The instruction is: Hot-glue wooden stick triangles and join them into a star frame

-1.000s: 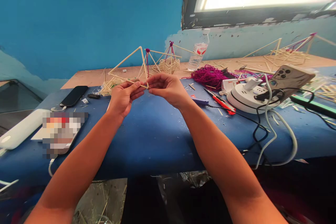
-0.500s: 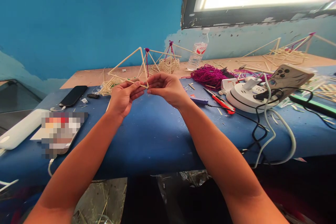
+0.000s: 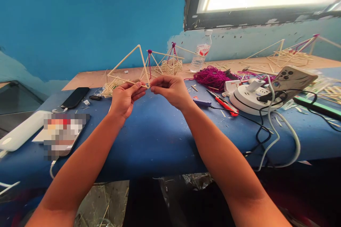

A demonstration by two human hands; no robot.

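Indoors, blue tabletop [image 3: 160,138] before blue wall [image 3: 93,17], hands [image 3: 123,100] [image 3: 171,90] in a pinch on stick frame [image 3: 144,65].

Stick frame [image 3: 124,60] left of yarn [image 3: 211,78]; bottle [image 3: 200,54] behind yarn; cutter [image 3: 226,104] before yarn

the label [image 3: 203,50] on the bottle [image 3: 196,64] is too small to read.
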